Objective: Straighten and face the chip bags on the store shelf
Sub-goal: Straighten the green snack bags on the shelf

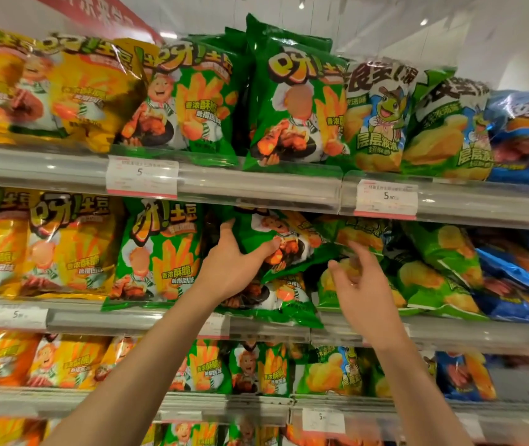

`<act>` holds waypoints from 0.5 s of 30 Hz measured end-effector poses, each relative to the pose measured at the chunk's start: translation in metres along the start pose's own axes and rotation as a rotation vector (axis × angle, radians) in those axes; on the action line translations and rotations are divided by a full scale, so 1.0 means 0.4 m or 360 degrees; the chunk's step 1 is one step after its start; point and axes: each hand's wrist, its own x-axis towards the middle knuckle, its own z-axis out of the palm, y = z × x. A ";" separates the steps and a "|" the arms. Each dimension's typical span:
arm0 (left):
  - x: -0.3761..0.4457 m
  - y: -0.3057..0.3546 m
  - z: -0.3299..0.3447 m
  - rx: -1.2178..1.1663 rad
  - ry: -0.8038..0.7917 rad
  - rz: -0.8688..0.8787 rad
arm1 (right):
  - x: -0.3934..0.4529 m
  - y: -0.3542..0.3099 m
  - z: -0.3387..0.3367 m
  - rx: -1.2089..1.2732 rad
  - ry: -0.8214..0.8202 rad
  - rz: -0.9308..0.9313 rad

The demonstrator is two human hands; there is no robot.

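Note:
On the middle shelf [256,326], my left hand [237,265] grips a tilted green chip bag [276,239], thumb on its front and fingers round its left edge. That bag leans to the right above another green bag [285,300] standing at the shelf front. My right hand [358,275] hovers just right of it with fingers loosely spread, in front of slumped green wavy-chip bags [430,278]; whether it touches them is unclear. An upright green bag [160,252] stands to the left.
Yellow bags [63,246] fill the left of each shelf, blue bags [520,278] the right. The upper shelf [256,185] holds upright green bags [292,104] and carries price tags [142,177]. A lower shelf [256,403] holds smaller bags.

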 end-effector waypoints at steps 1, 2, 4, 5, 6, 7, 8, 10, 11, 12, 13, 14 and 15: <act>-0.002 -0.005 -0.007 -0.0070 -0.0007 0.0001 | 0.001 0.000 -0.005 0.0000 0.0013 0.0029; -0.004 -0.009 -0.014 -0.0138 -0.0013 0.0011 | 0.000 -0.001 -0.010 -0.0002 0.0028 0.0046; -0.015 -0.013 -0.030 -0.0261 -0.0036 0.0033 | -0.002 -0.006 -0.014 -0.0004 0.0037 0.0061; -0.020 -0.014 -0.039 -0.0326 -0.0059 0.0036 | -0.004 -0.011 -0.014 0.0000 0.0029 0.0073; -0.025 -0.016 -0.047 -0.0387 -0.0080 0.0037 | -0.006 -0.016 -0.012 0.0011 0.0018 0.0086; -0.029 -0.020 -0.056 -0.0441 -0.0102 0.0029 | -0.007 -0.021 -0.010 0.0032 0.0000 0.0103; -0.035 -0.025 -0.066 -0.0480 -0.0135 0.0014 | -0.008 -0.028 -0.008 0.0083 -0.0029 0.0119; -0.050 -0.036 -0.088 -0.0544 -0.0227 -0.0002 | -0.007 -0.056 -0.006 0.0208 -0.0119 0.0168; -0.058 -0.040 -0.097 -0.0558 -0.0283 -0.0006 | -0.004 -0.070 -0.006 0.0246 -0.0162 0.0198; -0.067 -0.045 -0.105 -0.0548 -0.0328 0.0001 | -0.001 -0.083 -0.005 0.0280 -0.0199 0.0226; -0.076 -0.048 -0.112 -0.0528 -0.0357 0.0011 | 0.001 -0.095 -0.002 0.0312 -0.0231 0.0259; -0.084 -0.051 -0.117 -0.0517 -0.0377 0.0017 | 0.001 -0.103 0.002 0.0338 -0.0252 0.0298; -0.091 -0.054 -0.122 -0.0512 -0.0393 0.0019 | 0.000 -0.107 0.008 0.0354 -0.0269 0.0338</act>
